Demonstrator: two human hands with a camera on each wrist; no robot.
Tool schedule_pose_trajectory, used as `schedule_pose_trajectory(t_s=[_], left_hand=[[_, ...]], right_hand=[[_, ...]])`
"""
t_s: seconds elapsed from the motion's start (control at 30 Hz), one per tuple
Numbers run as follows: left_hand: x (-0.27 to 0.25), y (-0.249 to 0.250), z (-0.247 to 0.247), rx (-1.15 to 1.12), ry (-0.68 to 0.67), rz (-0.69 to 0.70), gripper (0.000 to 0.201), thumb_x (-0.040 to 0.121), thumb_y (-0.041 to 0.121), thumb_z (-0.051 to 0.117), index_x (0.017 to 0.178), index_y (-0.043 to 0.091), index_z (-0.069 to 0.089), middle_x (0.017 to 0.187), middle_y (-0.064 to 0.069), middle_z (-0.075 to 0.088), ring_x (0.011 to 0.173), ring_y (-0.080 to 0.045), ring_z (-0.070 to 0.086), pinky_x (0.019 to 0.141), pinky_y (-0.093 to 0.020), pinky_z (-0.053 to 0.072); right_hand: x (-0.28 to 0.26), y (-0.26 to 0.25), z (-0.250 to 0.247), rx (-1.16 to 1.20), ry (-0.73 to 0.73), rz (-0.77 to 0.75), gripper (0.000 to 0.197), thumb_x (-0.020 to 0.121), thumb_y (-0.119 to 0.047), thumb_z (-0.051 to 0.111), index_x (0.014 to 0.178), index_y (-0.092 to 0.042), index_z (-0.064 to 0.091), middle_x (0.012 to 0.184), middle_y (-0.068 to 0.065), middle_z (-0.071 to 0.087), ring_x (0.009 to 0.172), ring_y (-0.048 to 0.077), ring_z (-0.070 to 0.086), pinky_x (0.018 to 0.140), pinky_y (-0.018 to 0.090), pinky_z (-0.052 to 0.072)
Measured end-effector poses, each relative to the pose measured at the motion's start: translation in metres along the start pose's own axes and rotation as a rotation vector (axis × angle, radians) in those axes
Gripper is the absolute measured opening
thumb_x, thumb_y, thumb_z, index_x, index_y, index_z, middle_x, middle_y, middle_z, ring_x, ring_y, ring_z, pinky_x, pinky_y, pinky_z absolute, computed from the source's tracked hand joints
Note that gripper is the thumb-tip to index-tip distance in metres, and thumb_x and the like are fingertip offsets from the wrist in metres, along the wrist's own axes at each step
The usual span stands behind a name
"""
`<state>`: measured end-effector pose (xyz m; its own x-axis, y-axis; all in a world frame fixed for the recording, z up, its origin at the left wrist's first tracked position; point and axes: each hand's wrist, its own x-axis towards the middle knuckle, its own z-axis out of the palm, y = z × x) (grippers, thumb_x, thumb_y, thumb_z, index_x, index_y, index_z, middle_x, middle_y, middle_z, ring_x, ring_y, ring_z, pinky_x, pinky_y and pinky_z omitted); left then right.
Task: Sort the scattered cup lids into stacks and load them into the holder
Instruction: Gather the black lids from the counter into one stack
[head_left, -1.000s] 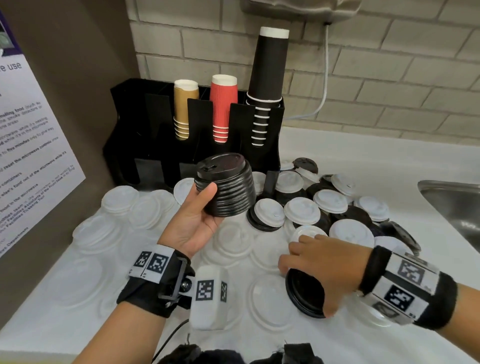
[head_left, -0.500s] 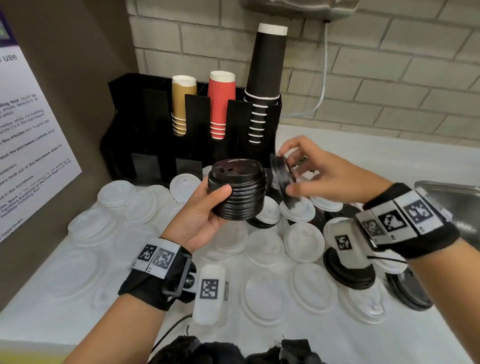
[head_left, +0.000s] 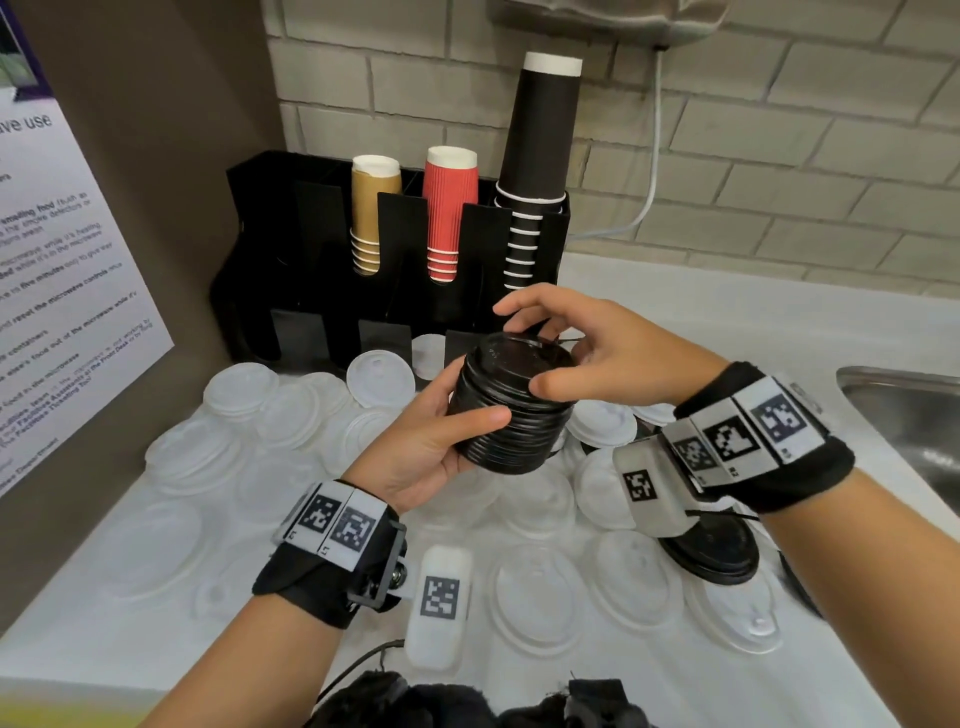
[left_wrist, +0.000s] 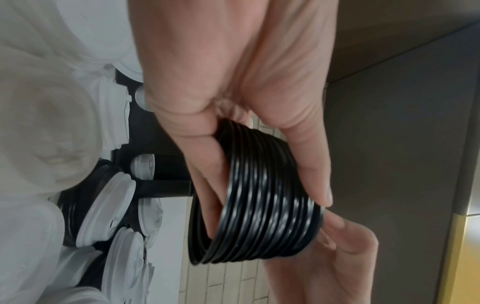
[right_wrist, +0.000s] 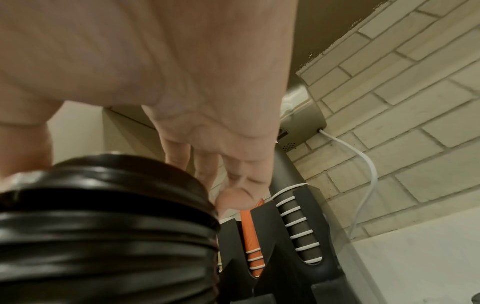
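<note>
Since a second ago the right hand (head_left: 597, 353) has left the counter (head_left: 727, 322), carried a black lid up, and now sits over the top of the black stack (head_left: 511, 410) that the left hand (head_left: 415, 441) holds; half a second ago that lid was still on edge beside the stack, apart from it.

Across the counter lie many scattered lids: clear lids (head_left: 540, 592) toward the near and left side, white lids (head_left: 379, 376) further back, a few black lids (head_left: 717, 551) under the right wrist. Behind them the black holder (head_left: 311, 249) stands against the brick wall, with tan, red and black cup columns in its upper slots.

The stack is in mid air above the lids, in front of the holder's lower bays. Its long axis runs nearly upright, leaning a little toward the holder. The left hand grips it from the side, thumb across the near wall and fingers round the far side, as the left wrist view shows. The right hand's fingers are spread and bent over the top rim; the newest lid appears seated or nearly so, and whether the fingers pinch it or only press it I cannot tell.

My judgement: pressing goes down along that axis, against the left hand's grip. The holder lies just beyond the stack, nearer the left hand.
</note>
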<state>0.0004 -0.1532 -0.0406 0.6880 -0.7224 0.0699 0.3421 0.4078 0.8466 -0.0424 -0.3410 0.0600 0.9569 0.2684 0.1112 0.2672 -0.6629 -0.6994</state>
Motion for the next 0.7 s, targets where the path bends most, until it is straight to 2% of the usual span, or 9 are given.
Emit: schedule_pose_trajectory(t_s=[0.1,0.2,0.3,0.37,0.43,0.5,0.57,0.6,0.7], left_hand=[[0.002,0.002,0.0,0.005,-0.008,0.007,0.083,0.054,0.026,0.093,0.126,0.018,0.055,0.11,-0.002,0.071,0.104,-0.016,0.068,0.077,-0.025,0.056],[0.003,0.003,-0.003,0.009,-0.006,0.02,0.066,0.066,0.017,0.083,0.125,0.02,0.055,0.11,0.0,0.072,0.106,-0.017,0.067,0.077,-0.026,0.056],[0.004,0.006,-0.007,0.011,-0.008,0.049,0.081,0.053,0.029,0.094,0.124,0.021,0.057,0.113,-0.002,0.071,0.106,-0.017,0.067,0.078,-0.027,0.056],[0.004,0.011,-0.012,-0.007,0.034,0.083,0.086,0.047,0.032,0.096,0.123,0.02,0.057,0.112,-0.002,0.071,0.105,-0.017,0.067,0.077,-0.028,0.057],[0.003,0.016,-0.022,-0.039,0.093,0.125,0.076,0.055,0.024,0.092,0.122,0.017,0.056,0.11,-0.003,0.072,0.105,-0.017,0.068,0.077,-0.029,0.057],[0.002,0.022,-0.032,-0.05,0.149,0.175,0.058,0.067,0.015,0.077,0.121,0.017,0.056,0.11,-0.002,0.072,0.105,-0.017,0.068,0.078,-0.028,0.057],[0.002,0.029,-0.04,-0.051,0.185,0.203,0.048,0.074,0.01,0.068,0.12,0.018,0.057,0.11,-0.001,0.072,0.105,-0.016,0.068,0.078,-0.028,0.057],[0.002,0.033,-0.042,-0.046,0.192,0.211,0.045,0.076,0.009,0.065,0.119,0.019,0.058,0.109,-0.001,0.073,0.105,-0.015,0.068,0.077,-0.027,0.057],[0.002,0.038,-0.046,-0.024,0.194,0.235,0.041,0.079,0.01,0.065,0.119,0.019,0.059,0.11,-0.001,0.072,0.105,-0.016,0.068,0.077,-0.027,0.057]], right_hand=[[0.003,0.001,0.002,0.01,0.016,-0.007,0.059,0.076,-0.008,0.074,0.125,-0.031,0.049,0.115,-0.009,0.056,0.097,0.012,0.054,0.064,0.008,0.042],[0.005,0.0,0.002,-0.004,0.012,-0.011,0.061,0.076,-0.012,0.075,0.126,-0.032,0.048,0.115,-0.01,0.055,0.097,0.01,0.054,0.064,0.008,0.043],[0.011,0.0,0.001,-0.016,0.024,-0.009,0.059,0.077,-0.032,0.076,0.128,-0.037,0.047,0.119,-0.011,0.054,0.1,0.003,0.054,0.068,0.009,0.044],[0.019,0.004,0.0,0.02,0.158,0.016,0.041,0.083,-0.037,0.068,0.122,-0.031,0.055,0.116,-0.01,0.057,0.097,0.002,0.055,0.073,0.009,0.044],[0.027,0.014,0.0,-0.032,0.24,0.08,0.018,0.09,-0.027,0.063,0.106,-0.02,0.064,0.107,-0.004,0.063,0.092,0.006,0.058,0.078,0.012,0.045],[0.034,0.029,0.003,-0.335,0.049,0.194,0.021,0.089,-0.028,0.064,0.104,-0.015,0.066,0.106,0.001,0.065,0.096,0.014,0.059,0.086,0.021,0.047],[0.04,0.044,0.014,-0.669,-0.278,0.351,0.045,0.082,-0.045,0.068,0.118,-0.019,0.058,0.113,0.001,0.061,0.104,0.02,0.054,0.092,0.03,0.045],[0.043,0.05,0.021,-0.764,-0.38,0.427,0.057,0.077,-0.052,0.07,0.123,-0.024,0.051,0.113,0.0,0.058,0.108,0.021,0.05,0.094,0.034,0.042],[0.052,0.064,0.038,-0.848,-0.482,0.528,0.072,0.069,-0.053,0.076,0.125,-0.027,0.037,0.103,-0.001,0.047,0.107,0.023,0.041,0.096,0.041,0.033]])
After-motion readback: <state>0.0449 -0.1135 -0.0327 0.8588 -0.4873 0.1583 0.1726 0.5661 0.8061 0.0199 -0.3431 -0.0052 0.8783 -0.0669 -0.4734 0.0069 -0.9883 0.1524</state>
